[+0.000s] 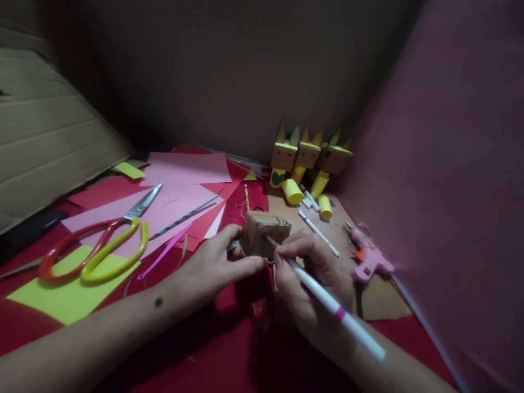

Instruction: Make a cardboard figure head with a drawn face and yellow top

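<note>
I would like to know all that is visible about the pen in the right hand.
The pen is slim and white, plastic-looking, with one magenta band and a narrow brownish tip. The right hand pinches it near the tip. It slants, its rear end lower right in view and blurred; its tip seems to touch the front of the box.

Bare left forearm (118,325) bears 1 dark spot (159,302).
</note>
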Action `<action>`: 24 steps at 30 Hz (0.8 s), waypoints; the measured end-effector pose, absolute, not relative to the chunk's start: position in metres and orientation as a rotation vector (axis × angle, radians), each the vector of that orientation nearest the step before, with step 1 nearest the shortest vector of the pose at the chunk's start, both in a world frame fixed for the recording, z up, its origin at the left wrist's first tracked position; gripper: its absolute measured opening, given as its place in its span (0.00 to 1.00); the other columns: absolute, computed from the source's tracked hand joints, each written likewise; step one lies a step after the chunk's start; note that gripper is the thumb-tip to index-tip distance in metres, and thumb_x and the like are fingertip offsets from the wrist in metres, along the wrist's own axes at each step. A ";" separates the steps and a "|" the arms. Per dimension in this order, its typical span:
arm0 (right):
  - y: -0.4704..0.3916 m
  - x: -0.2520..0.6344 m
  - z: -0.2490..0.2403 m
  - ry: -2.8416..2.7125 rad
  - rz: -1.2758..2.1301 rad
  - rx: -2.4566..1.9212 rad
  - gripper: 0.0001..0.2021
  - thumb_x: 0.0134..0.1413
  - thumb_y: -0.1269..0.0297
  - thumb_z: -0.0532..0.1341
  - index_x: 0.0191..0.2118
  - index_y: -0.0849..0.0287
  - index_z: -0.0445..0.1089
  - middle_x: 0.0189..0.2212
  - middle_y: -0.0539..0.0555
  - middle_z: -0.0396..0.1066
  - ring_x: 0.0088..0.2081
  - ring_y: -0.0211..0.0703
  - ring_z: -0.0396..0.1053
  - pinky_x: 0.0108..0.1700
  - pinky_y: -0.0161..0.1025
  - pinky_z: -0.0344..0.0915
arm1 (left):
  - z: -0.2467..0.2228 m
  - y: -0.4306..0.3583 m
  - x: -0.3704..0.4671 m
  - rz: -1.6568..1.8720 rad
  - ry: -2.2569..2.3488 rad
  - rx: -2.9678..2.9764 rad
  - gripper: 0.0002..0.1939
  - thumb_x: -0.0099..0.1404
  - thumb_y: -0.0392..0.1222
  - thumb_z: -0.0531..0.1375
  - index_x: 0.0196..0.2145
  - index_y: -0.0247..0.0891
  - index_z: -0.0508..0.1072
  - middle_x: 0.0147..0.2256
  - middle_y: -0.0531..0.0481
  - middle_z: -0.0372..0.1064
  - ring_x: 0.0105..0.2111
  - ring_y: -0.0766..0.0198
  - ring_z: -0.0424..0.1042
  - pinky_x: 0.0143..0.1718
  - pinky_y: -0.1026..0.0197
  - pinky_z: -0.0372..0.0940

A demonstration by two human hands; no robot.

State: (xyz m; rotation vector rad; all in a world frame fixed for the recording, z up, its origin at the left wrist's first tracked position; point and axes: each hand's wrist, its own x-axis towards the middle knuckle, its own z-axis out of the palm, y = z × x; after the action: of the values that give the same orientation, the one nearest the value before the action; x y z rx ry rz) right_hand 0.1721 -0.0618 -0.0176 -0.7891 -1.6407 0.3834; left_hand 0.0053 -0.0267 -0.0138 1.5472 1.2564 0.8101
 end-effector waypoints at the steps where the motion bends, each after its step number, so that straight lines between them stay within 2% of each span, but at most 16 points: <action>1: -0.062 0.172 -0.017 -1.644 0.373 -0.786 0.08 0.58 0.76 0.59 0.38 0.53 0.65 0.30 0.48 0.64 0.29 0.36 0.65 0.31 0.37 0.64 | -0.014 -0.027 0.005 0.813 1.254 1.543 0.26 0.51 0.56 0.63 0.45 0.41 0.72 0.33 0.49 0.72 0.37 0.49 0.73 0.36 0.51 0.67; 14: -0.061 0.171 -0.014 -1.661 0.350 -0.789 0.09 0.57 0.76 0.59 0.37 0.54 0.65 0.29 0.47 0.63 0.28 0.35 0.63 0.29 0.36 0.62 | -0.014 -0.026 0.005 0.811 1.260 1.563 0.23 0.52 0.54 0.63 0.43 0.41 0.72 0.31 0.50 0.71 0.36 0.51 0.72 0.34 0.54 0.66; 24: -0.062 0.170 -0.012 -1.660 0.361 -0.781 0.09 0.57 0.77 0.59 0.38 0.52 0.65 0.30 0.48 0.64 0.29 0.36 0.65 0.31 0.37 0.64 | -0.014 -0.027 0.006 0.816 1.277 1.584 0.24 0.51 0.54 0.62 0.44 0.41 0.73 0.30 0.50 0.70 0.34 0.51 0.72 0.35 0.53 0.66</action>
State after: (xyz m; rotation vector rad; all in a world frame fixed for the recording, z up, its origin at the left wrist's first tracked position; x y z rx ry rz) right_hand 0.1698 -0.0620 -0.0121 -0.7811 -1.6600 0.3608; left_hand 0.0057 -0.0268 -0.0136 1.5842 1.2771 0.8156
